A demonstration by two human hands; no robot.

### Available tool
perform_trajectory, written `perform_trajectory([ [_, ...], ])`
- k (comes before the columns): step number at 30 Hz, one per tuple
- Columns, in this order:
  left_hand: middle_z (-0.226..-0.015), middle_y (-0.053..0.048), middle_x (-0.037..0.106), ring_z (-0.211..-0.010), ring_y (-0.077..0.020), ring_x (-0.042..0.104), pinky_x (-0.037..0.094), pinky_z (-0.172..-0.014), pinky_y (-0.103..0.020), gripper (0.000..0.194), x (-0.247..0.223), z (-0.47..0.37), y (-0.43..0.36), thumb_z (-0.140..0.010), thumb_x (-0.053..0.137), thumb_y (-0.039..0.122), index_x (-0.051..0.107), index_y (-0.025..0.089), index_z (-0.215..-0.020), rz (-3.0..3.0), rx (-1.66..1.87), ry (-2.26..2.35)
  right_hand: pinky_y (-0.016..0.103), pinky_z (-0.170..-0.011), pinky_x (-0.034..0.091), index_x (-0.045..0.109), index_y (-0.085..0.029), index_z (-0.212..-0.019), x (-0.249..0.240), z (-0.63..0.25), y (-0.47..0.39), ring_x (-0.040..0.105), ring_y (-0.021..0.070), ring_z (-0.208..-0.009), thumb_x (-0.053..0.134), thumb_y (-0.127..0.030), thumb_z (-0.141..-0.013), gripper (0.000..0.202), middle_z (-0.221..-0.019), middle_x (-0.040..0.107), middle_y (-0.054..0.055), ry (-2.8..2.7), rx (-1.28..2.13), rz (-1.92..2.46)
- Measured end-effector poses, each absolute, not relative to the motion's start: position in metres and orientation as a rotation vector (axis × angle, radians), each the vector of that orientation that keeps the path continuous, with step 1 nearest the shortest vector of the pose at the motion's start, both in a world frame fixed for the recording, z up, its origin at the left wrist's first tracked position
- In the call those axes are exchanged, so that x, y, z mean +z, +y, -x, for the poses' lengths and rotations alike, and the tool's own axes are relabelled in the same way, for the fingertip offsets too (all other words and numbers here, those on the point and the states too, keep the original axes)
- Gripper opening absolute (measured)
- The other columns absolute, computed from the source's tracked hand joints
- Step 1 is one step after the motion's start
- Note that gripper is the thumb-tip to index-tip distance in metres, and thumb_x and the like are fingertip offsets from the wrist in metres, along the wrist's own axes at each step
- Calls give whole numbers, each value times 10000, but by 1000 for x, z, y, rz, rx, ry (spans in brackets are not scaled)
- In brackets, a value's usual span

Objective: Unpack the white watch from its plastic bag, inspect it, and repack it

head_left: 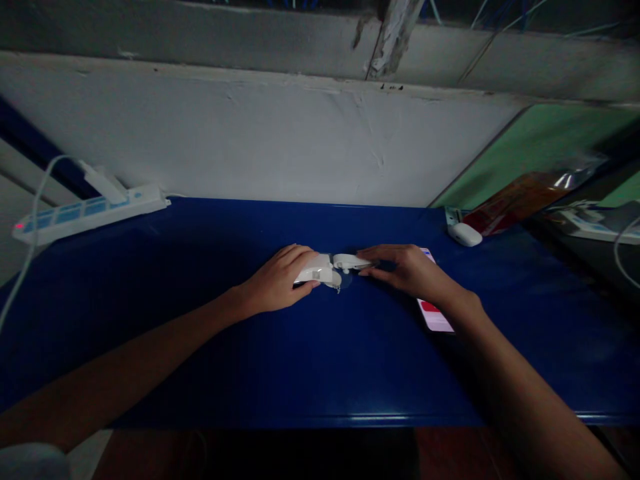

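Person's left hand (pixel 283 277) gripped curved white plastic piece (pixel 319 267); slim white plastic part (pixel 346 261) lay just beside, far end pinched by right hand (pixel 407 263). Whether joined, unclear. Hard pull risked snapping any joint; loose pinch, dropping part. Lit smartphone (pixel 441 321) sat under right arm, nudgeable. Glossy blue counter (pixel 300 367); white power strip (pixel 80 219) left, pale wall (pixel 280 147) behind, rounded white case (pixel 465 234) right.

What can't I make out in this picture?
All in the head view:
Left white piece: partly hidden by the left hand; label too small to read.
Right white piece: one end hidden by the right hand.
Phone: partly behind that hand; screen text too small.
Bag: contents blurred.
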State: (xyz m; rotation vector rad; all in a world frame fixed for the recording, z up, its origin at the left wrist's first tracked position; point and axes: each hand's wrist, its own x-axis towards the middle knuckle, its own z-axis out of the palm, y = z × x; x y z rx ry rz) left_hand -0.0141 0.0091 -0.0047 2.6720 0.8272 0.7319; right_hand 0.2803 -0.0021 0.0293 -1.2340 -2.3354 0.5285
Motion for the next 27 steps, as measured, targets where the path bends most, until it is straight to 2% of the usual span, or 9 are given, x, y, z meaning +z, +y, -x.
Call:
perform_trajectory([
  [9,-1271,-146,544,-1193,-282,524,450,-1021,-477,407,-6,16,9,-931,605,219,469,168,-1311,-2648,777,832,429,-938,550,712,-232,-1189,27,-268,-10,707,265,-1049,648,-409,-908,338,-1164,742,66,-2339,527,1189],
  [16,-1257,-136,544,-1194,-284,526,454,-1015,-483,408,-6,16,8,-929,611,249,477,198,-1312,-2634,814,820,459,-998,525,673,-180,-1250,11,-240,-15,675,266,-1123,603,-376,-943,371,-1260,692,116,-2271,526,1169],
  [20,-1268,-151,547,-1206,-291,523,447,-1034,-484,452,-7,16,9,-909,629,288,476,166,-1317,-2648,793,856,505,-1017,500,695,-214,-1235,21,-248,-15,627,297,-1188,611,-349,-935,340,-1342,638,121,-2392,454,1135],
  [23,-1339,-183,516,-1273,-317,486,411,-1080,-508,514,-10,17,9,-899,632,327,458,133,-1342,-2670,766,899,510,-977,520,721,-237,-1198,31,-260,-14,654,299,-1130,598,-331,-938,303,-1259,687,109,-2435,399,1133],
  [27,-1350,-170,538,-1316,-319,472,358,-1126,-545,503,-13,17,10,-917,599,344,454,148,-1356,-2689,746,887,510,-948,536,721,-192,-1204,34,-264,-14,673,310,-1084,579,-314,-943,321,-1210,707,134,-2499,410,1112],
])
